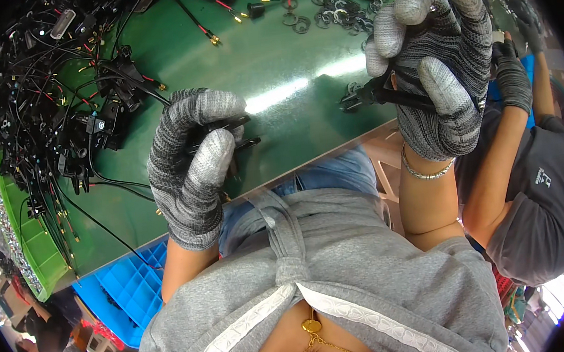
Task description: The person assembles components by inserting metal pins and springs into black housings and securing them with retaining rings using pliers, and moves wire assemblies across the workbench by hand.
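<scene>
Both my hands wear grey-and-black knit gloves with pale fingertips. At centre left, my left hand [190, 164] is curled, thumb and fingers closed around a small black part [247, 143] whose ends poke out. Its full shape is hidden by the glove. Raised at the right, my right hand [437, 72] grips a black plier-like tool [382, 92] across its palm, with some fingers lifted off it. The tool's tip points left, toward my left hand, and a small dark ring shape [353, 95] shows there. Loose black C-shaped rings [338, 13] lie beyond the tool.
A large tangle of black cables and parts [52, 82] covers the left of the green table [264, 50]. Cable ends with gold connectors [213, 38] lie at the back. A green tray [39, 241] and a blue crate [121, 297] stand lower left. A co-worker [527, 181] sits close on the right.
</scene>
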`<state>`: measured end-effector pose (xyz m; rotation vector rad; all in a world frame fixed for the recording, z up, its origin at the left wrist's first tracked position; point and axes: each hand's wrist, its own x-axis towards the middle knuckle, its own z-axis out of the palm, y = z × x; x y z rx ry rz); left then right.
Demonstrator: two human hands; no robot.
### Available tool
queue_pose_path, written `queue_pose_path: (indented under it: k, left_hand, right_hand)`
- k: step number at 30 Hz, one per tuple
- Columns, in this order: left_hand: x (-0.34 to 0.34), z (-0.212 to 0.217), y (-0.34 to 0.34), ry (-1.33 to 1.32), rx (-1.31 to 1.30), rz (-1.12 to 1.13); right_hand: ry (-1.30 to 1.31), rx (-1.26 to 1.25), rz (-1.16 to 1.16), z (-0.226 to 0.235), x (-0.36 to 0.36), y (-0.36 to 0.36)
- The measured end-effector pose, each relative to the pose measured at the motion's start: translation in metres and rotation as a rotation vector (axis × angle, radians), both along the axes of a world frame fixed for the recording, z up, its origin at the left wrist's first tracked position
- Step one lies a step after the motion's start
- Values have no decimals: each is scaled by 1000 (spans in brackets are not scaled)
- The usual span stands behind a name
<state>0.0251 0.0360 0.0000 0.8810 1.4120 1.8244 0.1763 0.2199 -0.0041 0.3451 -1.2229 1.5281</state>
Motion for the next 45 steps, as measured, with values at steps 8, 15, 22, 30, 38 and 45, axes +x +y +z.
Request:
queue_pose_path:
  k: [8,15,22,30,38,45]
  left_hand:
    - [-1,0,-3,-79,-8,2]
    - [-1,-5,-6,-71,50,-29]
    - [0,-7,-8,-31,39,-1]
    - [-1,-9,-8,-32,56,-20]
    - [-4,-8,-8,-4,18,-6]
    - [-2,-1,-5,-30,-40,-2]
  right_hand:
    - [-72,-24,-79,14,-8,-10]
    - [-28,51,-151,7,-10,-3]
    - [-116,-10,-219,13,-7,-11]
    - [-118,63,-206,9,-1,-1]
    - [-307,125,-164,24,8,-19]
    - [128,52,329,50,-24,34]
